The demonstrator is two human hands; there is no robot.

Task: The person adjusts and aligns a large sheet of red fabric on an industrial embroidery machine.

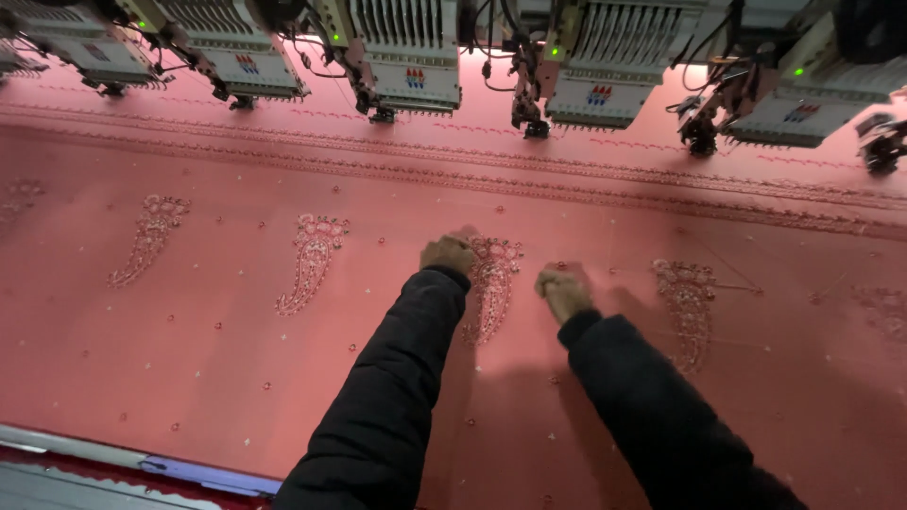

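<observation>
Your left hand (pixel 447 253) rests fingers curled on the pink cloth (pixel 227 378) at the centre of the frame, touching the top of a paisley motif (pixel 491 283). Your right hand (pixel 563 293), just right of that motif, is clenched; what it pinches I cannot tell. Embroidery heads (pixel 406 57) line the top edge.

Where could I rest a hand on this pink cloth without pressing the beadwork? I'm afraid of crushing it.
Plain cloth lies between the motifs and the near frame edge, with scattered small dots. It is crowded around the left hand and right hand at the middle paisley motif, and under the embroidery heads.
</observation>
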